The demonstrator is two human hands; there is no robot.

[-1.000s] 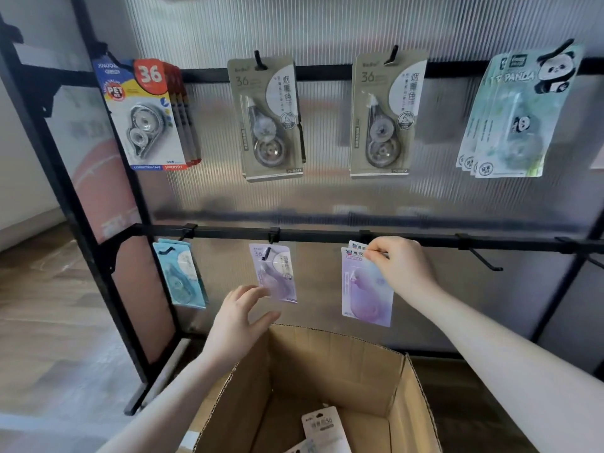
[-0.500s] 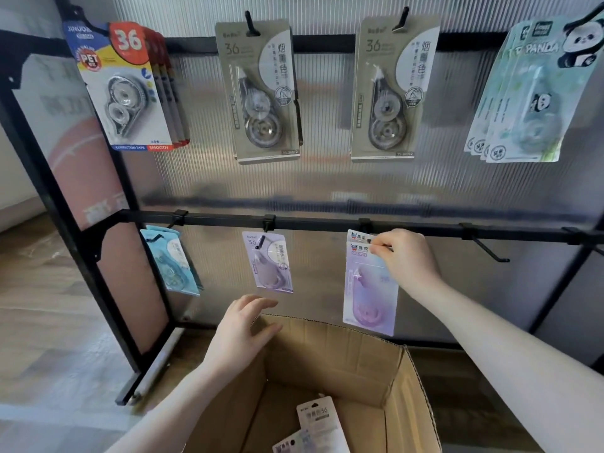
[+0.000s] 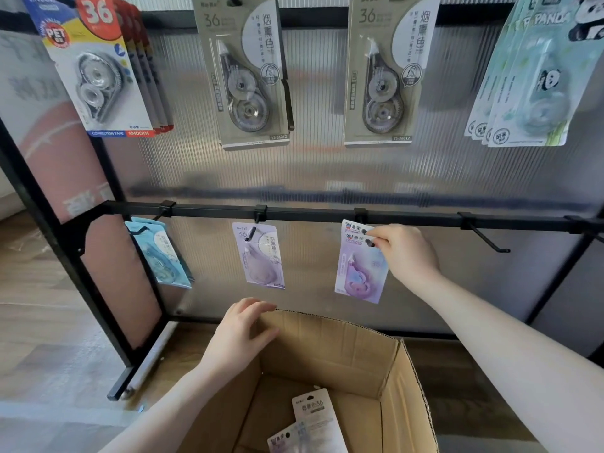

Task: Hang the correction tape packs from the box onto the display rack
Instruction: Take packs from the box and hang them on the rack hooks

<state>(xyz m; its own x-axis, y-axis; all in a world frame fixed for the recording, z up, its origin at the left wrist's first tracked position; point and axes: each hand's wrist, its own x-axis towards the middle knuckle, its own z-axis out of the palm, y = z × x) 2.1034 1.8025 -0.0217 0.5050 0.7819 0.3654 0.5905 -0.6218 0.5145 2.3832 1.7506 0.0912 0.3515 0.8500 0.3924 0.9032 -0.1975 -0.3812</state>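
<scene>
My right hand (image 3: 403, 253) pinches the top corner of a purple correction tape pack (image 3: 359, 269) at the third hook of the lower black rail (image 3: 310, 213); a second pack hangs just behind it. My left hand (image 3: 240, 335) hovers with relaxed fingers over the left rim of the open cardboard box (image 3: 402, 380), holding nothing. Inside the box lie a white pack (image 3: 315, 416) and another partly hidden pack (image 3: 284, 441). A lilac pack (image 3: 261, 256) and a blue pack (image 3: 161, 253) hang on the hooks to the left.
An empty hook (image 3: 487, 237) sticks out from the rail right of my right hand. The upper rail carries grey packs (image 3: 248, 73), red-and-blue packs (image 3: 98, 70) and panda packs (image 3: 536, 76). The black rack frame (image 3: 49, 204) stands on a wooden floor at left.
The view has moved closer and tilted down. My right hand has kept its pinch on the purple pack at the hook. My left hand has stayed over the box rim.
</scene>
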